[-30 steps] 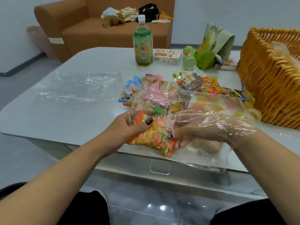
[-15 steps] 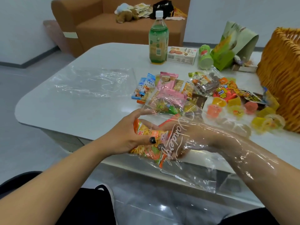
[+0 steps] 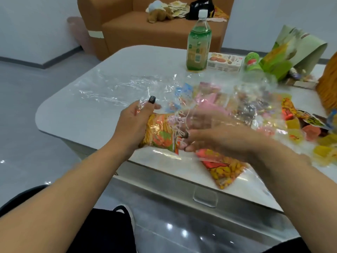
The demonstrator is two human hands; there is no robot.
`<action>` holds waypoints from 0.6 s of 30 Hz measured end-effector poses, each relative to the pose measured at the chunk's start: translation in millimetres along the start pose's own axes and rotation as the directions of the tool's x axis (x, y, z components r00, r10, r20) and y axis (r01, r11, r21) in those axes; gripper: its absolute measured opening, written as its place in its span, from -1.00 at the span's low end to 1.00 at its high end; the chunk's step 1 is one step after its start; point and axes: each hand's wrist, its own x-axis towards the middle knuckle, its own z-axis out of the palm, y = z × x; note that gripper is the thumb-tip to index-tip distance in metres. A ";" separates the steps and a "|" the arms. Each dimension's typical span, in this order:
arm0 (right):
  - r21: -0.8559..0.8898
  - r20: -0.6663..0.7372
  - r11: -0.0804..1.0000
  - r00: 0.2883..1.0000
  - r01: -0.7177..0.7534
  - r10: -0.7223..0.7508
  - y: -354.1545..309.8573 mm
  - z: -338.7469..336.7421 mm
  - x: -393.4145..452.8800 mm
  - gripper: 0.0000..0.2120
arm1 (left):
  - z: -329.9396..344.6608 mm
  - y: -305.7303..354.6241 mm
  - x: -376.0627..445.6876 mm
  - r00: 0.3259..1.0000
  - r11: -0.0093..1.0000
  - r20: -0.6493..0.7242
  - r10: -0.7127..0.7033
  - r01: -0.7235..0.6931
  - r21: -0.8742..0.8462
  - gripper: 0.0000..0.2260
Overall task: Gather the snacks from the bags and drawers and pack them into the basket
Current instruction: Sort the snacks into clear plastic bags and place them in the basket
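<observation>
Head view: my left hand (image 3: pixel 135 123) grips an orange snack packet (image 3: pixel 160 136) and clear bag film at the table's (image 3: pixel 73 106) near edge, likely steadying it. Right hand (image 3: pixel 215 141), blurred, grip unclear. Wicker basket (image 3: pixel 328 88) sits at the far right edge.

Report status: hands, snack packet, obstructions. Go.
Left hand grips orange snack packet and clear bag. Right hand at packet's end, blurred. Bag film drapes over both; basket far right.

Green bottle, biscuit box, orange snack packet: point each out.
Green bottle (image 3: pixel 198 46), head view, on its label.
Biscuit box (image 3: pixel 224 62), head view, on its front face.
Orange snack packet (image 3: pixel 160 133), head view, on its middle.
</observation>
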 end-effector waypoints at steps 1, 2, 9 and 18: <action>0.077 -0.022 0.996 0.999 0.038 -0.036 -2.6 -5.5 3.6 -0.64 | -3.4 1.6 3.1 0.999 0.999 -0.030 -0.028 0.026 -0.043 -0.80; 0.097 -0.096 0.992 0.992 0.085 -0.076 -4.2 -15.1 8.4 -0.61 | -6.5 2.7 6.1 0.997 0.996 -0.058 -0.053 0.048 -0.074 -0.81; -0.146 -0.628 0.981 0.754 0.129 -0.193 10.4 -48.3 39.6 -0.84 | -26.1 0.9 20.0 0.981 0.998 -0.196 0.004 -0.018 -0.066 -0.84; -0.824 -0.380 0.564 0.791 -0.055 -0.478 49.6 -31.4 70.4 -0.55 | -59.9 1.9 35.2 0.934 0.995 -0.355 0.032 -0.062 -0.075 -0.84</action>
